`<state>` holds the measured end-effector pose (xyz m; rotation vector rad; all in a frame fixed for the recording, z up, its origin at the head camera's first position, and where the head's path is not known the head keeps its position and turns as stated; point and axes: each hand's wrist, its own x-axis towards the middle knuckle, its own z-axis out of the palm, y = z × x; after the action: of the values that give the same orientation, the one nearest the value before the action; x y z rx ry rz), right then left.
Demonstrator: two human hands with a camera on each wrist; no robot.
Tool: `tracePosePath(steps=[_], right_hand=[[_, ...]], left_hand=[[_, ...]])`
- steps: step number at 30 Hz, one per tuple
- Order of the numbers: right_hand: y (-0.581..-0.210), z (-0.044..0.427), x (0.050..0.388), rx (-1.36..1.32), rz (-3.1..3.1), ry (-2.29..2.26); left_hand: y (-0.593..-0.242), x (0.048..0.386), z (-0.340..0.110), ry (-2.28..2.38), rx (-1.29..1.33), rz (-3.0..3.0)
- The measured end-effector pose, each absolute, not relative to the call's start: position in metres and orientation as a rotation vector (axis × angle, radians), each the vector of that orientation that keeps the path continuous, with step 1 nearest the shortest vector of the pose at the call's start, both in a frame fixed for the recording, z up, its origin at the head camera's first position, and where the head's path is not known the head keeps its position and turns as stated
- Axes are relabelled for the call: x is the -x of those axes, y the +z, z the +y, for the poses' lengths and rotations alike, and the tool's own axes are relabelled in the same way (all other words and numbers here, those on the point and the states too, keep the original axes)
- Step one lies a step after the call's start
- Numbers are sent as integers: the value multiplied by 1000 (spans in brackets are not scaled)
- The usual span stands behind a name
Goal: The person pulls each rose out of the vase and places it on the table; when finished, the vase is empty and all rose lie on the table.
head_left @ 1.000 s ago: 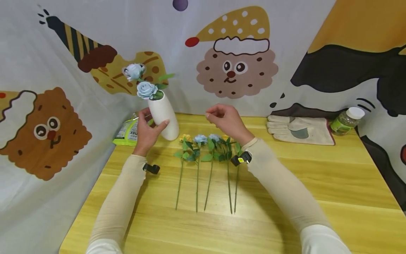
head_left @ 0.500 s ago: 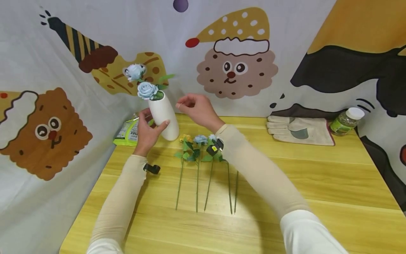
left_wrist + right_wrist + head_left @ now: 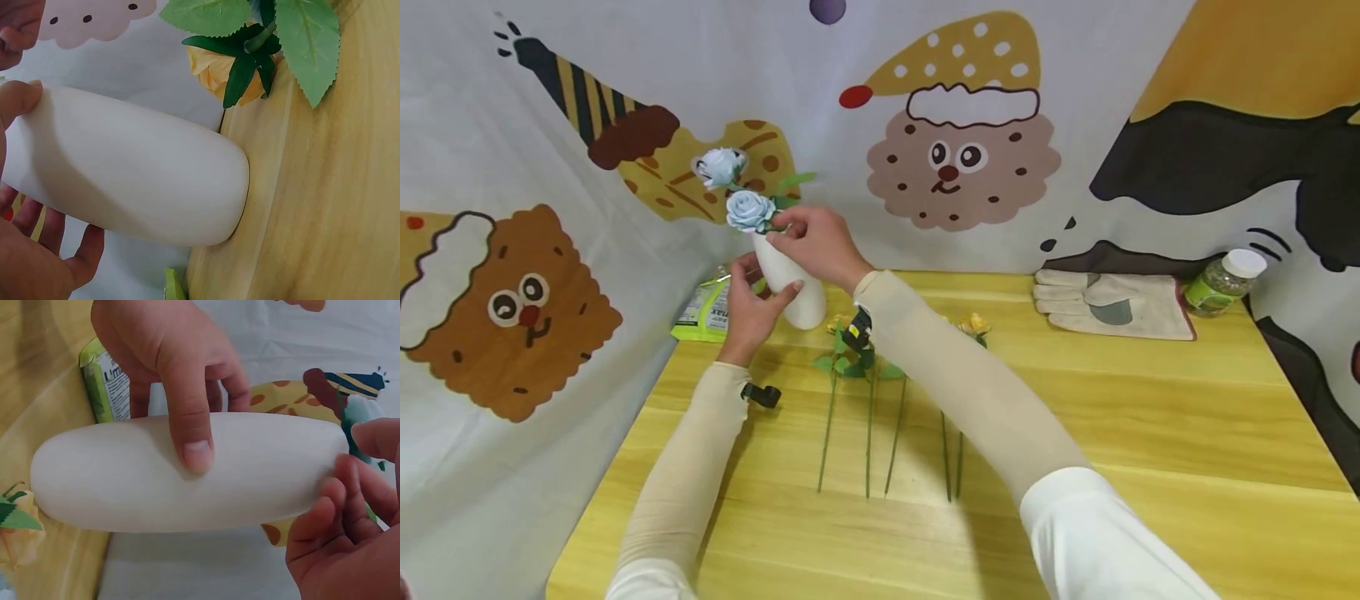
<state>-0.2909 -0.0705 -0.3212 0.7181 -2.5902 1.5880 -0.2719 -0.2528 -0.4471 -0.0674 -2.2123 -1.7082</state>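
Note:
My left hand (image 3: 752,312) grips a tall white vase (image 3: 792,279) round its middle, thumb in front and fingers behind. The vase's base is on the table at the back left. Two pale blue artificial roses, an upper rose (image 3: 720,167) and a lower rose (image 3: 749,211), rise from its mouth with green leaves (image 3: 795,180). My right hand (image 3: 820,242) is at the mouth, thumb and forefinger beside the lower rose's greenery (image 3: 356,440), other fingers curled against the rim. Whether they pinch the stem is unclear. The left wrist view shows the vase body (image 3: 144,169) close up.
Several artificial roses lie side by side on the wooden table (image 3: 1112,417), partly under my right forearm; one yellow rose (image 3: 975,323) shows beyond it. A green packet (image 3: 703,308) stands left of the vase. At the back right are a work glove (image 3: 1112,304) and a lidded jar (image 3: 1223,283).
My right hand has travelled left from above the lying roses to the vase's mouth. My left hand and the vase have stayed in place.

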Motion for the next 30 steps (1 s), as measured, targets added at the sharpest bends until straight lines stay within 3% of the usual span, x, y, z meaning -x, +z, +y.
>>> tracePosePath(steps=[12, 30], right_hand=[[-313, -95, 295, -651, -2714, 1258], [-322, -112, 293, -485, -2507, 1349]], left_hand=[[-444, 268, -255, -1713, 70, -2208], [-445, 270, -250, -1726, 78, -2186]])
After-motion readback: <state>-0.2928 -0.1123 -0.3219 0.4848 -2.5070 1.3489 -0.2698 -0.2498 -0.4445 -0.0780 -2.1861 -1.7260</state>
